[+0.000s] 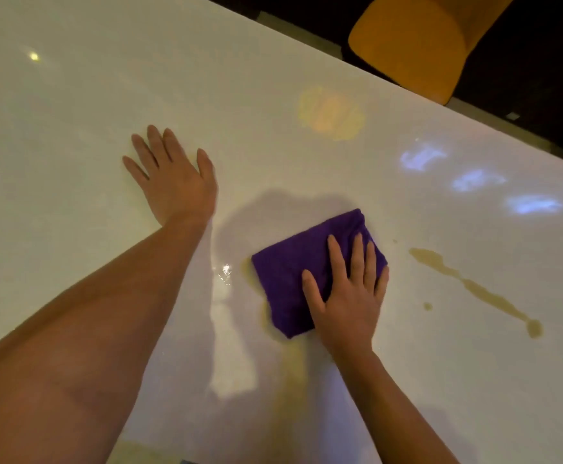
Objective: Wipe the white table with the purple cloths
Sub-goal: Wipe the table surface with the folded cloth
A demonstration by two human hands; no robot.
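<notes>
A folded purple cloth [293, 272] lies flat on the glossy white table [72, 112], near the middle of the view. My right hand [347, 296] presses down on the cloth's right half, fingers spread and pointing away from me. My left hand [173, 175] rests palm down on the bare table to the cloth's upper left, fingers apart and holding nothing. A thin brownish spill streak [474, 289] runs diagonally on the table right of the cloth. A fainter yellowish smear [290, 380] shows below the cloth.
A yellow-orange chair [417, 45] stands beyond the table's far edge at the upper right, against a dark floor. Light reflections, yellow and bluish, show on the table surface [474, 179] past the cloth.
</notes>
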